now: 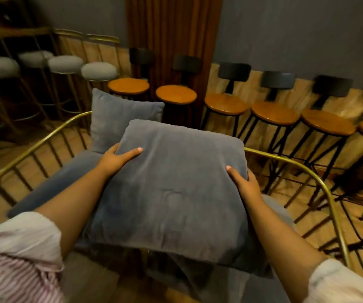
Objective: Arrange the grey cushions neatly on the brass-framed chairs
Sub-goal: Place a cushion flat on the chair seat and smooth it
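Note:
A large square grey cushion [176,189] is held flat in front of me, above two brass-framed chairs. My left hand [119,157] grips its left edge, thumb on top. My right hand [242,182] grips its right edge the same way. A second grey cushion [119,119] stands upright against the back of the left brass-framed chair [45,138], on that chair's grey seat [67,178]. The brass rail of the right chair [302,169] curves around to the right; its seat is mostly hidden under the held cushion.
A row of wooden-topped bar stools [226,103] with black legs and dark backrests lines the far wall. Grey padded stools [99,72] with brass frames stand at the back left. A brown curtain [171,29] hangs behind. The floor is wood.

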